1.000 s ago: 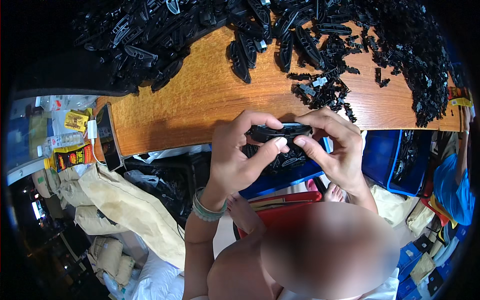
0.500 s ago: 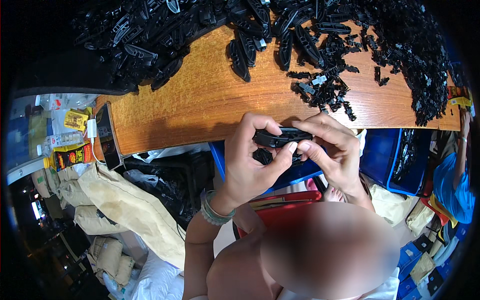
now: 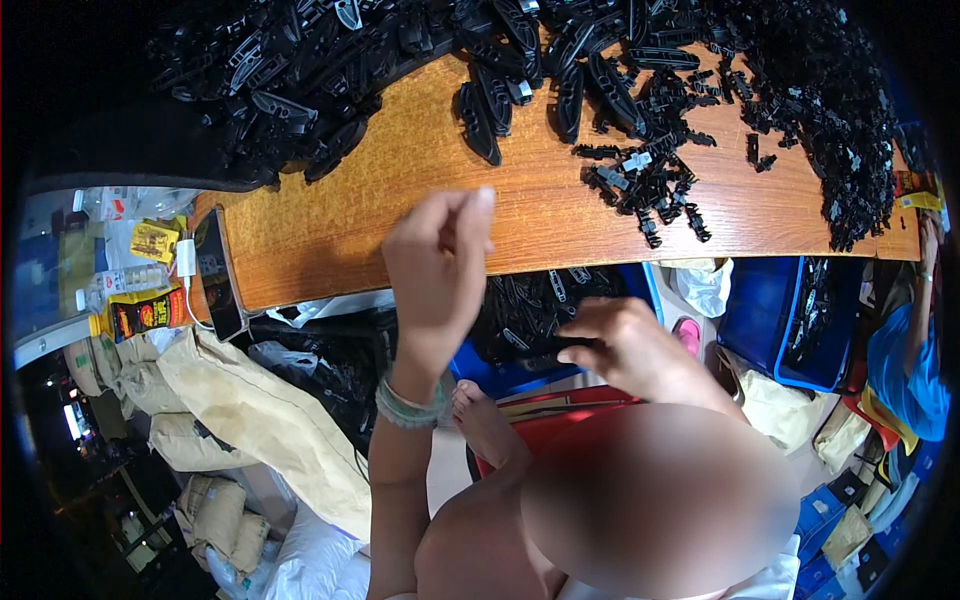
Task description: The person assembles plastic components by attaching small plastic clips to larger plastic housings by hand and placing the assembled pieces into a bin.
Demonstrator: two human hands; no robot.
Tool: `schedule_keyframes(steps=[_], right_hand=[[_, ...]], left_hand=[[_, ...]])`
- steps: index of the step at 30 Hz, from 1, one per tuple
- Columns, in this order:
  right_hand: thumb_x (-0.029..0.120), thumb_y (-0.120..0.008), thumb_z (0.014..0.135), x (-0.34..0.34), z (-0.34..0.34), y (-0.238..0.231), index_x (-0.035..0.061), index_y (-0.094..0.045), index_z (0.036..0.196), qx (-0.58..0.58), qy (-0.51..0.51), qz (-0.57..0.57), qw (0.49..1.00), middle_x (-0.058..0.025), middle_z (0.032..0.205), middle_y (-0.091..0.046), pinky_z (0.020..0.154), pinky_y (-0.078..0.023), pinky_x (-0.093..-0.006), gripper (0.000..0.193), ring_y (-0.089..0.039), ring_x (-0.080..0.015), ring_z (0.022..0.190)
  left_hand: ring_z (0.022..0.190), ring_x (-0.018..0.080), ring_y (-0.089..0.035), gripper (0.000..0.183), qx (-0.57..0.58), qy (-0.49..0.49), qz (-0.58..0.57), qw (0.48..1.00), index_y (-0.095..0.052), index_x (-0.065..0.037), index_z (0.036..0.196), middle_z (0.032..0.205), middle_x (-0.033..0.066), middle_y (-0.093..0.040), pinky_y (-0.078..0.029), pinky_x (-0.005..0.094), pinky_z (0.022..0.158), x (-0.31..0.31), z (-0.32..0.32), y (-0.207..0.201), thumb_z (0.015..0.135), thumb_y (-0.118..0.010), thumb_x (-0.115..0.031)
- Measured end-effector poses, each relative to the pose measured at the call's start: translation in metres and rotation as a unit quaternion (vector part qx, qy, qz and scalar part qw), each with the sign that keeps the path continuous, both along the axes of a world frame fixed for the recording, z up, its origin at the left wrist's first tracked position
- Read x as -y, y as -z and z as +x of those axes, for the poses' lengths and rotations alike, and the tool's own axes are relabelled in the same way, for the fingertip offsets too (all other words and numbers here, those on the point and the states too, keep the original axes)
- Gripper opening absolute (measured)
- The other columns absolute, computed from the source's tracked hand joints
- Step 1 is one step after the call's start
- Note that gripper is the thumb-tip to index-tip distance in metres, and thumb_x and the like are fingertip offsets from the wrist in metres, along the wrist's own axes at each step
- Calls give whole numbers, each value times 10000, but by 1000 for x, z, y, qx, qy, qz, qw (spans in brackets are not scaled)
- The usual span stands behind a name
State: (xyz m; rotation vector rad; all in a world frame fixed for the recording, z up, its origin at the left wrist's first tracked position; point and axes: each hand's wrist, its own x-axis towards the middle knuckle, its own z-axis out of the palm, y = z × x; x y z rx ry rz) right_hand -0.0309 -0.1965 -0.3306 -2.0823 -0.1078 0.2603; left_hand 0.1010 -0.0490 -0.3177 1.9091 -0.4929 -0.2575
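My left hand (image 3: pixel 438 255) is raised over the front edge of the wooden table (image 3: pixel 330 220), its fingers curled together and slightly blurred. I see nothing held in it. My right hand (image 3: pixel 635 345) is lower, over the near side of a blue bin (image 3: pixel 655 290) holding black plastic parts (image 3: pixel 530 305). Its fingers and thumb are bent toward each other around something dark that blur hides. Beyond my hands, long boat-shaped black parts (image 3: pixel 478 125) and a cluster of small black clips (image 3: pixel 650 185) lie on the tabletop.
Large heaps of black parts (image 3: pixel 290 70) and small clips (image 3: pixel 820 110) cover the far side. A phone (image 3: pixel 218 275) with a white cable lies at the left edge. Another blue bin (image 3: pixel 750 330) stands right, near a person in a blue top (image 3: pixel 908 370). Paper sacks (image 3: pixel 265 420) lie left.
Both hands held one long black part together; now they are apart. My left hand has moved left and up toward the table; my right hand has dropped toward the blue bin.
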Motion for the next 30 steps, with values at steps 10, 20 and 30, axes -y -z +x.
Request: schedule_keyframes(steps=[10, 20, 30], right_hand=[[-8, -620, 737, 37, 74, -20, -4, -635, 890, 266, 257, -311, 875, -108, 854, -554, 729, -431, -351, 154, -515, -275, 829], [-26, -569, 804, 40, 80, -17, -9, -586, 902, 299, 316, -126, 891, -66, 850, -566, 694, -432, -251, 101, -537, -150, 804], [-77, -506, 825, 3, 44, -27, -51, -608, 980, 184, 296, 236, 907, -85, 958, -547, 669, -468, -202, 187, -563, -90, 746]], left_hand=[[564, 237, -534, 410, 267, -84, 212, 936, -612, 56, 882, 699, 103, -557, -423, 338, 571, 27, 62, 13, 777, -673, -336], [691, 99, -575, 193, -35, -70, -167, 983, -523, 31, 923, 815, 85, -597, -460, 207, 594, 12, 23, 7, 781, -642, -23], [765, 83, -599, 269, -73, 31, -215, 973, -471, 13, 923, 834, 76, -623, -484, 203, 678, 27, -39, -3, 758, -684, 0]])
